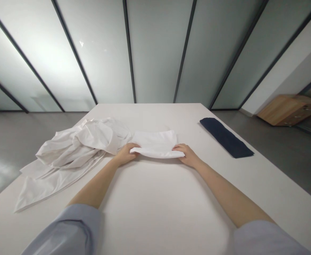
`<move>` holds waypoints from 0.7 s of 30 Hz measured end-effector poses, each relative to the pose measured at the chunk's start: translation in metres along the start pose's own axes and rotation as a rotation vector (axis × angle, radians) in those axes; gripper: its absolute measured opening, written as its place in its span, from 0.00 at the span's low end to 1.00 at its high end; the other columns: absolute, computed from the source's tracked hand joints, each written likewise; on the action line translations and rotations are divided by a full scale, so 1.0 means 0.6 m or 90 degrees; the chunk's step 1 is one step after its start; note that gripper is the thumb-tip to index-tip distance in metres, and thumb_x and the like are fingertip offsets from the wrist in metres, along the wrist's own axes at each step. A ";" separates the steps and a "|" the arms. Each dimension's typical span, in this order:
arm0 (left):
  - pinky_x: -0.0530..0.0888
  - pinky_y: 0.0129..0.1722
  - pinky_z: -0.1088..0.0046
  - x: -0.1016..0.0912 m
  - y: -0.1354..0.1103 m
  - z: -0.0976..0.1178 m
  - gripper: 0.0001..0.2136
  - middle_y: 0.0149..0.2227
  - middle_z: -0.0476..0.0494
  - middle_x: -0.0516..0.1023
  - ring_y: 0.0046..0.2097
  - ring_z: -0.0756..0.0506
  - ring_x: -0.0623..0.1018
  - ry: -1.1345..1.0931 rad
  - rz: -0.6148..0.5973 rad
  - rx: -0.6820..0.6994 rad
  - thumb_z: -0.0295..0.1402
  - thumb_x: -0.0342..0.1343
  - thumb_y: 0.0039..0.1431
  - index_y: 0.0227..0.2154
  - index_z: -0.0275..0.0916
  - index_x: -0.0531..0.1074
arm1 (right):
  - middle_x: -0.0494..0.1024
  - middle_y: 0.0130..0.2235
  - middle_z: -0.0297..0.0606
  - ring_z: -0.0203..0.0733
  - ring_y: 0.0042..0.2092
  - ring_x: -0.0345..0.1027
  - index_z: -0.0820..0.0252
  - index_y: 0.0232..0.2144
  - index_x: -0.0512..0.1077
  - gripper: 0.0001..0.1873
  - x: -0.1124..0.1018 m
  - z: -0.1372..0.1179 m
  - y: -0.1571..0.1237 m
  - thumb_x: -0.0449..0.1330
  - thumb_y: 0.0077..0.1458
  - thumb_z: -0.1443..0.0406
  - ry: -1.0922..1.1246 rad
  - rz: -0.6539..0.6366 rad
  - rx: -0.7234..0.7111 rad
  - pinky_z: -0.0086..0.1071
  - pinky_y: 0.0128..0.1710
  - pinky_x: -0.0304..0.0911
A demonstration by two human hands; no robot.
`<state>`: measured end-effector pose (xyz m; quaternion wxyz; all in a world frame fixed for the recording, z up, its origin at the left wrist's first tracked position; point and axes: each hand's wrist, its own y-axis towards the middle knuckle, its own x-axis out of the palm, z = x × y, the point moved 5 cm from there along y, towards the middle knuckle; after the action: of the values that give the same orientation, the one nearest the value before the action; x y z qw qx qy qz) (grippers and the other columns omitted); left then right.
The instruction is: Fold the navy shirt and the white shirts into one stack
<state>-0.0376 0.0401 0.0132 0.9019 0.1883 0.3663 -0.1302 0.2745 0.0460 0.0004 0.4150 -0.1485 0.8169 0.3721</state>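
A folded white cloth (155, 141) lies in the middle of the white table, its near edge curled up a little. My left hand (127, 153) grips the near left corner, with the thumb and fingertips partly hidden by the fabric. At the near right corner, my right hand (187, 154) holds the same edge between thumb and fingers. A crumpled heap of white fabric (88, 141) spreads just left of my left hand, some of it trailing toward the near left table edge.
On the right side of the table (160, 212) lies a flat, dark navy folded cloth (226, 137). Frosted glass panels (157, 53) with dark frames stand behind the table. A wooden cabinet (285, 108) is on the floor at the far right.
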 end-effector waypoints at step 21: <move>0.72 0.41 0.66 -0.012 0.016 -0.023 0.17 0.35 0.42 0.78 0.40 0.40 0.76 -0.197 0.245 -0.152 0.41 0.53 0.52 0.39 0.33 0.73 | 0.78 0.35 0.40 0.45 0.37 0.70 0.61 0.36 0.72 0.19 -0.011 0.020 -0.006 0.50 0.57 0.52 0.182 0.100 0.354 0.33 0.37 0.63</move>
<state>-0.0475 0.0555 0.0114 0.9712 0.1246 0.1942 0.0600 0.2875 0.0521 -0.0008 0.2910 -0.0170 0.9461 0.1410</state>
